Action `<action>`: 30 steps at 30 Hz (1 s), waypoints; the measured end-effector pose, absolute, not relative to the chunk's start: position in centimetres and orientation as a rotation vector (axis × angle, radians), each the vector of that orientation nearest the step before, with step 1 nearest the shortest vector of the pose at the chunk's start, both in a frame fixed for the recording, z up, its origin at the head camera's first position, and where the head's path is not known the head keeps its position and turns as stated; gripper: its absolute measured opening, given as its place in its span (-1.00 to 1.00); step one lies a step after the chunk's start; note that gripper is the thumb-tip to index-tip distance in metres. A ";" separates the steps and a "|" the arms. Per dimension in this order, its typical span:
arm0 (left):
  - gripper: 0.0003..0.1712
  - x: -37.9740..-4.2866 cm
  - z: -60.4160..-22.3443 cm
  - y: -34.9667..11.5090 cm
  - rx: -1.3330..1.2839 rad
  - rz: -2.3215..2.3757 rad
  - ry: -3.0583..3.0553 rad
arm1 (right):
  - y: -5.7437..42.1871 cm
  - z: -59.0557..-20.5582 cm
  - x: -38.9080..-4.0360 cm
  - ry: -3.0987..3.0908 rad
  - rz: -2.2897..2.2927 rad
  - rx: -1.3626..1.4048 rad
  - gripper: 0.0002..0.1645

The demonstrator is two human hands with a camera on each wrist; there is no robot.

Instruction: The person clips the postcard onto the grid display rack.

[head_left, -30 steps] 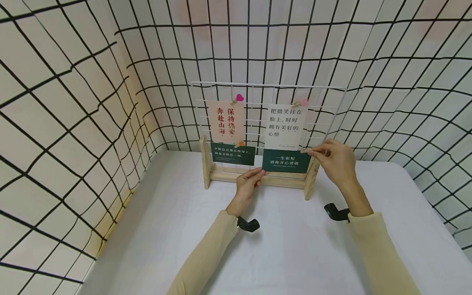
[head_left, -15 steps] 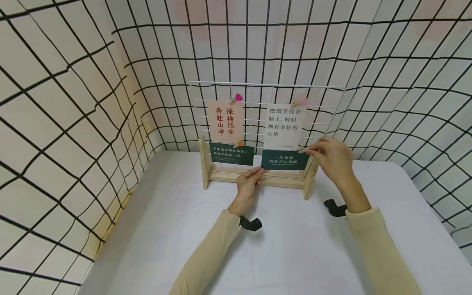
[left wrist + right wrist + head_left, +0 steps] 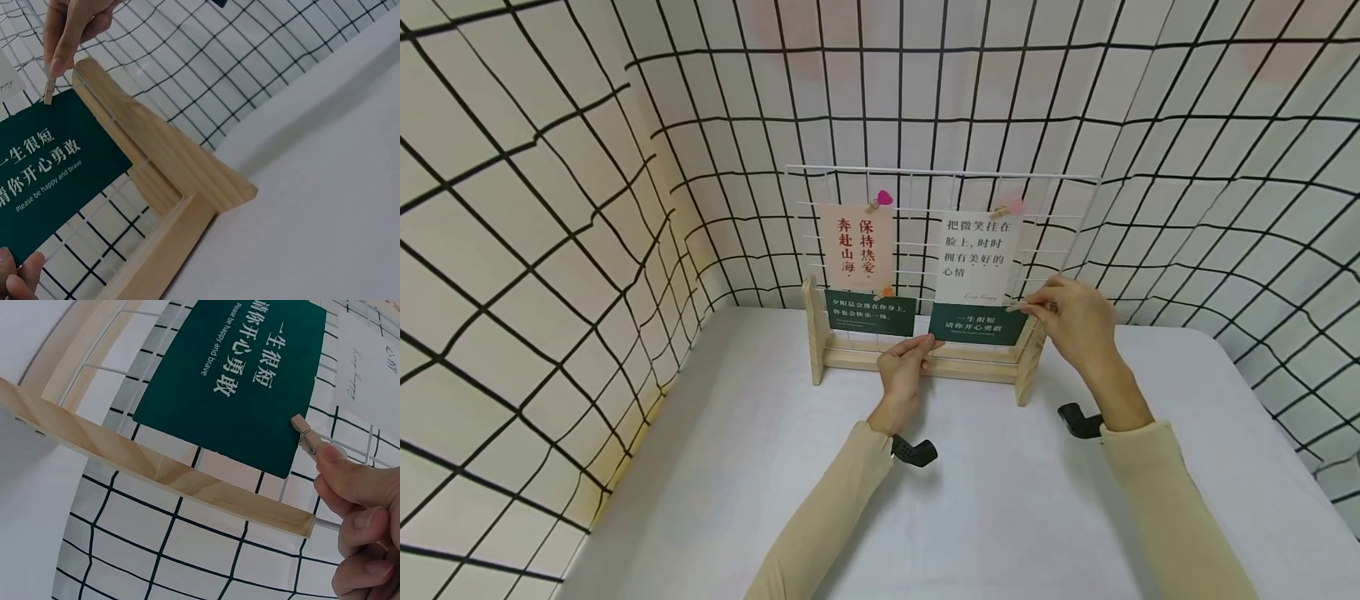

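My left hand (image 3: 901,371) pinches the lower left corner of a dark green card (image 3: 973,325) with white lettering. At the card's upper edge, near its right end, my right hand (image 3: 1077,323) pinches a small wooden clothespin (image 3: 306,434). The clothespin's tip lies over the card's edge, beside a wire of the white wire grid (image 3: 1052,177). Directly above hangs a white card (image 3: 977,258), held by a clothespin with a pink heart (image 3: 1016,207). Fingers of the left hand show at the lower left of the left wrist view.
On the grid's left side hang a pink card (image 3: 859,246) and, below it, another green card (image 3: 871,313), with pink and orange heart clips. A wooden base (image 3: 955,369) carries the grid on a white-covered table (image 3: 985,500). Black-lined white cloth (image 3: 715,83) surrounds it.
The green card between my hands has risen slightly, with my left hand moving up at its corner. My right hand keeps its pinch on the clothespin and has shifted only a little.
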State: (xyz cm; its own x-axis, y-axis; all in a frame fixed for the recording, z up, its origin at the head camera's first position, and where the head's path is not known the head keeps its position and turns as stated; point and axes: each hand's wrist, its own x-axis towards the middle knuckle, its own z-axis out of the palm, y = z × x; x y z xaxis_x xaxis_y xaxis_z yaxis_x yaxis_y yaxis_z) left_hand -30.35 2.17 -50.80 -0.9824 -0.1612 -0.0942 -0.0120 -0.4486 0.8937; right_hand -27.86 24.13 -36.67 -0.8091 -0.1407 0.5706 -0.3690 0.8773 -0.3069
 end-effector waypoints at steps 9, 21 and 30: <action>-0.83 -30.4 -50.5 2.1 0.258 -2.535 -1.666 | 24.2 -36.7 -28.1 -2.524 0.528 0.371 -0.84; -0.80 -30.6 -50.2 2.2 0.248 -2.514 -1.703 | 24.3 -36.9 -28.4 -2.529 0.533 0.362 -0.78; -0.78 -29.9 -50.3 1.9 0.224 -2.488 -1.724 | 24.6 -37.1 -28.0 -2.504 0.544 0.324 -0.76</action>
